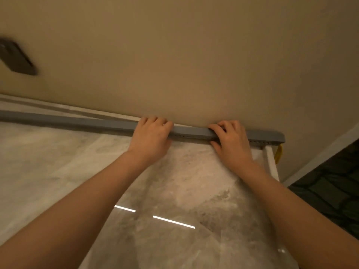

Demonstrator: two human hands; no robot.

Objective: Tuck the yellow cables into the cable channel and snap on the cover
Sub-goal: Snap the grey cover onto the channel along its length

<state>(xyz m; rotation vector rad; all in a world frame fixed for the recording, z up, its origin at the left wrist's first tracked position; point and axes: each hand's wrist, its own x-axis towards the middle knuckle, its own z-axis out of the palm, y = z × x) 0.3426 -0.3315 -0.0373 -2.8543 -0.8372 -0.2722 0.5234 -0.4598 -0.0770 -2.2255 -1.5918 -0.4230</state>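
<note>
A long grey cable channel [191, 132] with its cover on top runs along the back of the marble counter against the beige wall. My left hand [150, 135] grips it from above, fingers curled over the top and thumb at the front. My right hand [230, 139] grips it the same way further right. A short loop of yellow cable [278, 153] hangs out of the channel's right end. The rest of the cables are hidden inside the channel.
The marble counter [184, 191] ends at a white edge [272, 162] on the right, with dark patterned floor [330, 187] beyond it. A dark wall plate [16, 58] sits on the wall at upper left.
</note>
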